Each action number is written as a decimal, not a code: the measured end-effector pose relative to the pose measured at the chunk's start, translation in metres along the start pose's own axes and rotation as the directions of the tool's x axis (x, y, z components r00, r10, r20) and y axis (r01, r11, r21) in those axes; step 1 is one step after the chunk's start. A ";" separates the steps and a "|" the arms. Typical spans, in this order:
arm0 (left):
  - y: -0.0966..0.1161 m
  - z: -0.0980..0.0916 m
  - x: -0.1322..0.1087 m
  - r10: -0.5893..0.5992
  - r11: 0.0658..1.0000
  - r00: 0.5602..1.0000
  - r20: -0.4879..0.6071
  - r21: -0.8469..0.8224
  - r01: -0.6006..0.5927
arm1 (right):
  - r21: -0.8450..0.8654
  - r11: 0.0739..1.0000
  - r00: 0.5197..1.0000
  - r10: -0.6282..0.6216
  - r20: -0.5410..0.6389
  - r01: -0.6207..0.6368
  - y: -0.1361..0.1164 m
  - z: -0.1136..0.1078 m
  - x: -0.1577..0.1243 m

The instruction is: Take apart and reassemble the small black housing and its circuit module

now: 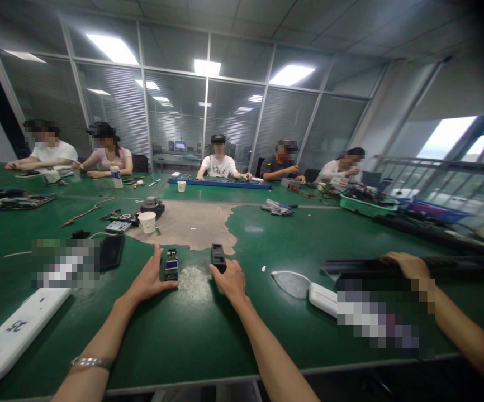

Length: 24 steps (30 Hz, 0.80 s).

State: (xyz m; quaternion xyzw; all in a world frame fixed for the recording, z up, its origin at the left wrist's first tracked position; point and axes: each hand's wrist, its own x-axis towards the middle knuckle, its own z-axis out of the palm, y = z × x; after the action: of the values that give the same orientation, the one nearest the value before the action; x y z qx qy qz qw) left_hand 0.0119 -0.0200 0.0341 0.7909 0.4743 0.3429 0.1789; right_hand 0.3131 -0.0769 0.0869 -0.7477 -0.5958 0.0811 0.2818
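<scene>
My left hand (pixel 148 277) rests on the green table with forefinger and thumb spread in an L. Beside it, in that gap, stands a small circuit board module (pixel 171 265) with a blue part on its face. The thumb tip lies just below the module's lower end; whether it touches is unclear. My right hand (pixel 231 279) is closed on a small black plastic housing (pixel 218 257) with openings in it, gripped at its lower end. A little space separates the module from the housing.
A white power strip (pixel 24 335) and a dark phone (pixel 112 251) lie left. A paper cup (pixel 147 222) stands ahead. On the right are a white adapter (pixel 322 298), a long black part (pixel 359 271) and a co-worker's hand (pixel 409 266). Several people sit opposite.
</scene>
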 end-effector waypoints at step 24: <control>-0.003 0.000 0.000 0.052 0.996 0.998 0.030 0.075 -0.054 | -0.053 0.999 1.000 0.006 -0.018 -0.007 0.004 0.002 -0.006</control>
State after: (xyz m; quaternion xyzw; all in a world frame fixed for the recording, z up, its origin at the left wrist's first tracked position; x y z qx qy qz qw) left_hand 0.0100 -0.0188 0.0323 0.8142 0.4631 0.3180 0.1463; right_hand 0.3142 -0.0819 0.0815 -0.7576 -0.5928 0.0594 0.2666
